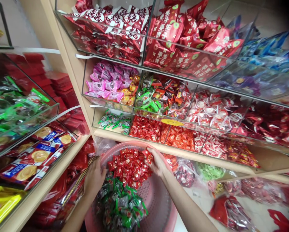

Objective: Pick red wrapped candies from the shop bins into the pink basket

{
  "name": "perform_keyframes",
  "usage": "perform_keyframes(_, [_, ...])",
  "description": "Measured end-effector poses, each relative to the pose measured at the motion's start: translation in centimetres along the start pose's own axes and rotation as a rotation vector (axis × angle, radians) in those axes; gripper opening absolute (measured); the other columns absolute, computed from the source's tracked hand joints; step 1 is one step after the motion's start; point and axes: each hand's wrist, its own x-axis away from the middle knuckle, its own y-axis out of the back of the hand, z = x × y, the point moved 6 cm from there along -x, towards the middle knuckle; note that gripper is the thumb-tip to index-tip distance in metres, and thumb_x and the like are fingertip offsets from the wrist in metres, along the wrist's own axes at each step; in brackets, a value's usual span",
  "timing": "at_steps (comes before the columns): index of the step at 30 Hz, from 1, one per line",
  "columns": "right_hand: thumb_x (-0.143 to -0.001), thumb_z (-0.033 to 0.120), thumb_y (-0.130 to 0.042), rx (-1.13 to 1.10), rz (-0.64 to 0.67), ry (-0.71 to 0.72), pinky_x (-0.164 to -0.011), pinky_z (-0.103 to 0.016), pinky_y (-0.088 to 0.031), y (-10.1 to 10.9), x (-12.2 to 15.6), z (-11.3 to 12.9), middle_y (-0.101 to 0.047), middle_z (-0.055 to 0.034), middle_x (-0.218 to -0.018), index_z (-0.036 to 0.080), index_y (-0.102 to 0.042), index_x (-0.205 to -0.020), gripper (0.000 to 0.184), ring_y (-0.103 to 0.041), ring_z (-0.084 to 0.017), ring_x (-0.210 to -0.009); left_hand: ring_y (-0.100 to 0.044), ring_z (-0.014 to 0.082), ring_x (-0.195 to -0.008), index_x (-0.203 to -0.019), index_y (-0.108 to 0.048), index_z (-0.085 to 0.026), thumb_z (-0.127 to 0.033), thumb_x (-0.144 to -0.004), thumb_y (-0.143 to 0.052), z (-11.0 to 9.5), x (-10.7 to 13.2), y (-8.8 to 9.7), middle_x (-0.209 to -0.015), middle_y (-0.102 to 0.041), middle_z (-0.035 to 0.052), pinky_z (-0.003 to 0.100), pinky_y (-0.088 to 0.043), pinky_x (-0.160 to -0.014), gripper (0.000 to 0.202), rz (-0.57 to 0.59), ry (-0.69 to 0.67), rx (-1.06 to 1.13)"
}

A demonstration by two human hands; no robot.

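Note:
A round pink plastic basket (pixel 162 199) with small holes in its wall stands low in front of me. Inside it, a heap of red-wrapped candies (pixel 127 166) lies toward the far side, and green-and-clear wrapped candies (pixel 121 206) fill the near left part. My right hand (pixel 157 163) is at the basket's far right, its fingers closed around a few of the red candies. At the left rim is my left hand (pixel 95 177), fingers bent over the edge; its thumb is hidden.
Behind the basket rise shelves with clear bins: small red candies (pixel 146 128), pink packets (pixel 106 80), large red bags (pixel 180 38). Biscuit packs (pixel 41 154) line the left shelf. Bagged candies (pixel 231 212) lie on the floor at right, red packaging (pixel 54 193) at left.

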Motion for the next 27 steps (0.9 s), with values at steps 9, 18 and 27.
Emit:
perform_keyframes(9, [-0.067,0.020,-0.062,-0.144,-0.269,-0.187,-0.053,-0.020,-0.050,6.8,2.0,-8.0,-0.064,0.0025,-0.071,0.020,-0.055,-0.076,0.011,-0.061,-0.010,-0.062,-0.053,0.0251,-0.109,-0.129,-0.037,-0.012,-0.031,-0.082,-0.039,-0.1,-0.1,0.1,-0.121,-0.054,0.0141,0.036,-0.045,-0.087,0.050,-0.005,0.002,-0.006])
perform_keyframes(18, [-0.062,0.024,-0.064,0.117,-0.340,-0.013,-0.056,-0.025,-0.051,7.8,2.0,-7.9,-0.062,0.0021,-0.070,0.021,-0.053,-0.076,0.019,-0.060,-0.013,-0.061,-0.054,0.0242,-0.106,-0.125,-0.040,-0.011,-0.031,-0.083,-0.038,-0.2,-0.1,0.2,-0.118,-0.056,0.0134,0.035,-0.044,-0.088,0.047,-0.002,0.009,-0.017])
perform_keyframes(27, [-0.076,0.018,-0.048,1.360,-0.443,0.344,-0.072,-0.027,-0.041,6.9,1.6,-4.0,-0.064,-0.0096,-0.093,0.018,-0.052,-0.095,0.020,-0.060,-0.022,-0.087,-0.052,0.0243,-0.109,-0.127,-0.039,-0.012,-0.031,-0.082,-0.038,0.0,-0.1,0.0,-0.120,-0.055,0.0138,0.035,-0.044,-0.090,0.049,-0.019,-0.003,0.007])
